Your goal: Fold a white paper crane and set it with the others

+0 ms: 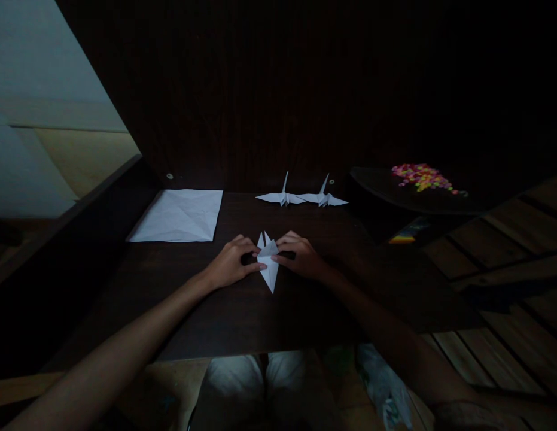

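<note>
A: What is hard to make out?
B: A pile of small pink, yellow and orange pieces is blurred into one mass on a dark rounded ledge; a rainbow-striped object is half lost in shadow below; both forearms are cut off by the view's border.

A: And the edges, the room?
B: The dark brown wooden tabletop is closed in by a side board at the left and a tall dark panel behind; near the back, a white creased paper sheet is laid at left, and two white folded paper cranes are set in a row; room is left between hands and front edge.

A: The fingers?
B: A small white folded-paper diamond is held mid-tabletop, upper points away from the body; its left side is pinched between thumb and fingers by the left hand, its right side likewise by the right hand; how the fingertips press behind it cannot be told.
</note>
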Tool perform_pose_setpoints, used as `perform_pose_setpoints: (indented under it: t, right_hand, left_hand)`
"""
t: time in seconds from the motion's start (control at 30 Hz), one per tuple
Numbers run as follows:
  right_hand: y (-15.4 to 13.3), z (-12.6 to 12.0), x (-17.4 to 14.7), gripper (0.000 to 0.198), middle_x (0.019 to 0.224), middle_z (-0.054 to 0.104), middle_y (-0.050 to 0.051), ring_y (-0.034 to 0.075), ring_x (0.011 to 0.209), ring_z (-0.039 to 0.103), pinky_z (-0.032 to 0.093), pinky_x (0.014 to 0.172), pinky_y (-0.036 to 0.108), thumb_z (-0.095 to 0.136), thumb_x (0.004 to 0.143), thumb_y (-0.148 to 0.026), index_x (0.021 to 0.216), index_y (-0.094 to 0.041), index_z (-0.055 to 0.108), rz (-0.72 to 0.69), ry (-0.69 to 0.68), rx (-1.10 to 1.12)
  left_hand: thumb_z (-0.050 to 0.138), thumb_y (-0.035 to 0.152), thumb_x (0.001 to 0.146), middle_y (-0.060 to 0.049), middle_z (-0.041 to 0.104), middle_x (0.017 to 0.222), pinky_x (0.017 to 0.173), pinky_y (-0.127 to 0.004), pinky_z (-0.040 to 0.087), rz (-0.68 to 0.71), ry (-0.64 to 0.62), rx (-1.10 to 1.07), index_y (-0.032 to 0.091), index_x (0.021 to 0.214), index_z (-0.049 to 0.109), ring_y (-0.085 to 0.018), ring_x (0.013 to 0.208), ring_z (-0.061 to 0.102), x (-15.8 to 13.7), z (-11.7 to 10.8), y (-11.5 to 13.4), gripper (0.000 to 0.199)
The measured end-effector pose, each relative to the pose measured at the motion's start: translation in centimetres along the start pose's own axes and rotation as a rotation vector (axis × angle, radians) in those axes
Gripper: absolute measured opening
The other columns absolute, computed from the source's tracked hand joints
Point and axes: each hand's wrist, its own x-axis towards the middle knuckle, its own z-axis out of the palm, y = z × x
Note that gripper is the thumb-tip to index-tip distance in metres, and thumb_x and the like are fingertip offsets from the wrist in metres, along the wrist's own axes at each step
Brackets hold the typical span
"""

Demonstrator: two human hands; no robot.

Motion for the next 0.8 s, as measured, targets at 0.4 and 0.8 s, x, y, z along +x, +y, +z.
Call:
perform_pose_setpoints:
  t: [0.4,0.8]
  right_hand:
    - [-0.7,-1.4,-0.9,0.035,0.113,0.068,0.007,0.024,0.100,0.056,0.047,0.086,0.043,0.065,0.077,-0.016,0.111,-0.022,0.069,-0.091,-0.181,-0.075]
    - [-1.4,-1.6,-0.8,0.034,0.116,0.067,0.007,0.024,0.103,0.054,0.044,0.086,0.042,0.072,0.077,-0.044,0.104,-0.024,0.072,-0.028,-0.220,-0.146]
  left_hand:
    - [0.058,0.024,0.089,-0.008,0.067,0.103,0.090,-0.037,0.048,0.180,-0.155,-0.030,0.020,0.103,0.071,-0.020,0.100,0.059,-0.2,-0.7,-0.3,0.019]
    - [0.061,0.028,0.085,-0.009,0.067,0.103,0.092,-0.039,0.048,0.184,-0.202,-0.012,0.019,0.102,0.073,-0.022,0.100,0.058,-0.2,-1.5,0.3,0.022]
